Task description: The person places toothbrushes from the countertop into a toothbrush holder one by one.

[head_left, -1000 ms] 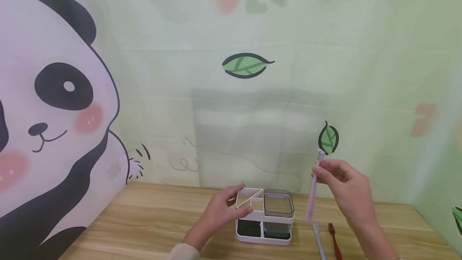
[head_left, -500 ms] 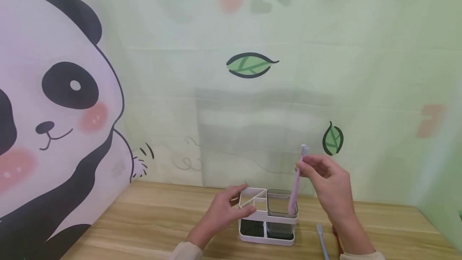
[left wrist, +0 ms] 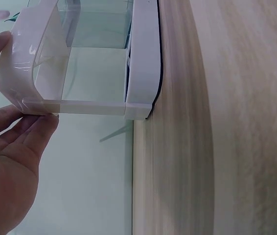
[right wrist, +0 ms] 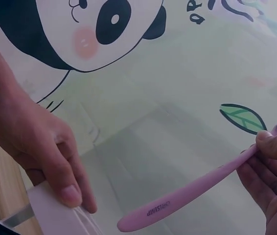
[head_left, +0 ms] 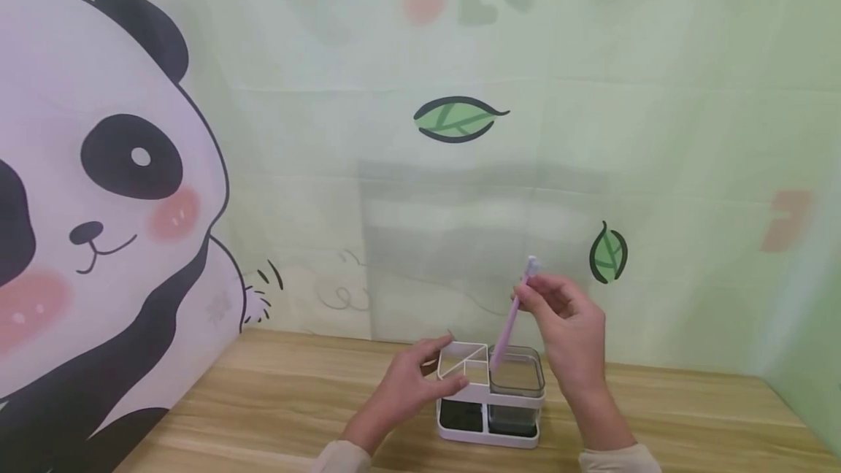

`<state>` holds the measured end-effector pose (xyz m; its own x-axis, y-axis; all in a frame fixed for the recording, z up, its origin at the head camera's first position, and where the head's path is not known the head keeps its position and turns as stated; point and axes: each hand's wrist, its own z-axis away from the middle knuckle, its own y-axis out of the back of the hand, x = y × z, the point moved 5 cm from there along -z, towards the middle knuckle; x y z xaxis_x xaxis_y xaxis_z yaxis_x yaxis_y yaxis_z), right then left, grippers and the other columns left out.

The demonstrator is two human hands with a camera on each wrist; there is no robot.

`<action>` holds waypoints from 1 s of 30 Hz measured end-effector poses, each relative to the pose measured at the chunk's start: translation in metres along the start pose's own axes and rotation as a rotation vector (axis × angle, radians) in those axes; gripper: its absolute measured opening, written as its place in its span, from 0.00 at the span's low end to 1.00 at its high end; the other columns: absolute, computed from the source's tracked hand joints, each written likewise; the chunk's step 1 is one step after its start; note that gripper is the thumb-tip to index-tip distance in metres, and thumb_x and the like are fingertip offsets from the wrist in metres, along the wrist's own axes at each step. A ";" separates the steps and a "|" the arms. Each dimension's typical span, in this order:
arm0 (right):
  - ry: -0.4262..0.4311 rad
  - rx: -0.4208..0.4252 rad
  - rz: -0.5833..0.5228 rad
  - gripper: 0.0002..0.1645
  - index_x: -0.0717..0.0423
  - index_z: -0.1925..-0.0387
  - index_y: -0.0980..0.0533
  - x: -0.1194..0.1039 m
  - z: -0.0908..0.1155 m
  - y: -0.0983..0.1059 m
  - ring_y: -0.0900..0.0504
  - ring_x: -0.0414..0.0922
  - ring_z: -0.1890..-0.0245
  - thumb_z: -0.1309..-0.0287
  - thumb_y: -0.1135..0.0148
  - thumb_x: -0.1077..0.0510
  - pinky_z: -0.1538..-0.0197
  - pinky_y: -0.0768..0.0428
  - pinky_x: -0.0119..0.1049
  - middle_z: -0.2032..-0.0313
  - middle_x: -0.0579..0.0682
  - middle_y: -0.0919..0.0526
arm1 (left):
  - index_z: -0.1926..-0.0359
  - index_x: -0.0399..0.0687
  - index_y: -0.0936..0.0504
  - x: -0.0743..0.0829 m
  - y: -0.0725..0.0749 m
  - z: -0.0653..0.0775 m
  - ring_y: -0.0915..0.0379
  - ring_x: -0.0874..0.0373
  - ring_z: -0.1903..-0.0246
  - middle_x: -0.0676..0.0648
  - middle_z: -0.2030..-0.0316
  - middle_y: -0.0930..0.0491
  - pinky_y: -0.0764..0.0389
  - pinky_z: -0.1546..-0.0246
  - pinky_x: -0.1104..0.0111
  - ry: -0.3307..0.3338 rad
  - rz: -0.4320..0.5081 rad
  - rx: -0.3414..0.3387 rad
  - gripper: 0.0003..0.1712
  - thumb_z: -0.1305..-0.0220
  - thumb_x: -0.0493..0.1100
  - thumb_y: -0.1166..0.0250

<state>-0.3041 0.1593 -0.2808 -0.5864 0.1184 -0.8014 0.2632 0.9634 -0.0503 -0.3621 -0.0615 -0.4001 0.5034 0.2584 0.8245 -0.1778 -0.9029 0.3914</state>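
A white toothbrush holder (head_left: 488,438) stands on the table, with divided slots on its left and a clear cup (head_left: 517,390) on its right. My left hand (head_left: 414,382) grips the holder's upper left rim, thumb in front and fingers behind, which the left wrist view also shows. Between thumb and fingers, my right hand (head_left: 573,334) pinches a pink toothbrush (head_left: 509,323) near its head, bristles up. The toothbrush slants down leftward, its handle end by the cup's left rim; I cannot tell whether it is inside. Lettering shows on the handle (right wrist: 192,193) in the right wrist view.
The wood-grain table (head_left: 315,393) runs back to a green cloth backdrop (head_left: 296,144) printed with a panda (head_left: 131,239) and leaves. A side cloth (head_left: 808,356) borders the table on the right.
My right hand has carried the pink toothbrush left, from beside the holder to over the cup's left side. My left hand keeps its grip. The blue and red toothbrushes are no longer in view.
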 end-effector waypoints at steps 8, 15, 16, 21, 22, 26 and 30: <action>-0.002 -0.021 0.019 0.13 0.64 0.51 0.16 0.013 0.004 -0.012 0.10 0.39 0.57 0.32 0.27 0.60 0.47 0.14 0.28 0.55 0.58 0.10 | 0.30 0.32 0.24 0.002 -0.001 0.000 0.23 0.37 0.36 0.34 0.35 0.22 0.20 0.37 0.51 -0.013 0.007 -0.003 0.40 0.37 0.48 0.21; -0.034 -0.064 0.023 0.12 0.63 0.52 0.16 0.034 0.009 -0.023 0.10 0.41 0.57 0.33 0.27 0.59 0.48 0.13 0.29 0.56 0.57 0.09 | 0.30 0.33 0.23 0.004 0.000 0.001 0.23 0.37 0.36 0.35 0.35 0.22 0.19 0.37 0.52 -0.023 -0.012 -0.003 0.40 0.36 0.48 0.22; -0.040 -0.070 0.027 0.12 0.62 0.52 0.16 0.037 0.009 -0.024 0.10 0.41 0.57 0.33 0.27 0.60 0.48 0.13 0.29 0.56 0.57 0.09 | 0.30 0.33 0.23 0.004 0.000 0.001 0.23 0.37 0.36 0.34 0.35 0.22 0.19 0.37 0.52 -0.023 -0.014 -0.001 0.40 0.36 0.48 0.22; -0.065 -0.099 0.051 0.11 0.62 0.53 0.16 0.047 0.011 -0.030 0.11 0.41 0.57 0.33 0.27 0.61 0.49 0.14 0.28 0.57 0.55 0.09 | 0.30 0.33 0.23 0.005 0.001 0.000 0.23 0.37 0.37 0.34 0.36 0.21 0.20 0.37 0.50 -0.023 -0.008 0.007 0.40 0.36 0.49 0.21; -0.070 -0.105 0.055 0.11 0.62 0.53 0.16 0.049 0.012 -0.031 0.11 0.41 0.57 0.33 0.26 0.61 0.50 0.14 0.28 0.57 0.55 0.09 | 0.30 0.33 0.23 0.004 0.001 0.000 0.23 0.37 0.37 0.34 0.36 0.21 0.20 0.37 0.50 -0.023 -0.008 0.007 0.40 0.36 0.49 0.21; -0.094 -0.129 0.064 0.10 0.61 0.54 0.16 0.055 0.013 -0.033 0.11 0.42 0.58 0.34 0.26 0.61 0.50 0.14 0.29 0.59 0.54 0.09 | 0.30 0.33 0.23 0.003 0.000 0.000 0.24 0.38 0.36 0.35 0.36 0.21 0.20 0.36 0.51 -0.013 -0.004 -0.001 0.39 0.36 0.49 0.22; -0.125 -0.145 0.061 0.09 0.61 0.55 0.16 0.061 0.014 -0.035 0.11 0.44 0.59 0.34 0.26 0.63 0.51 0.13 0.30 0.60 0.54 0.09 | 0.30 0.34 0.23 0.002 -0.001 0.000 0.24 0.38 0.35 0.34 0.35 0.22 0.20 0.36 0.51 -0.006 -0.003 -0.010 0.39 0.35 0.50 0.22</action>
<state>-0.3384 0.1292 -0.3368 -0.4708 0.1555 -0.8684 0.1773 0.9809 0.0795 -0.3610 -0.0603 -0.3982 0.5088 0.2589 0.8210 -0.1847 -0.8987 0.3978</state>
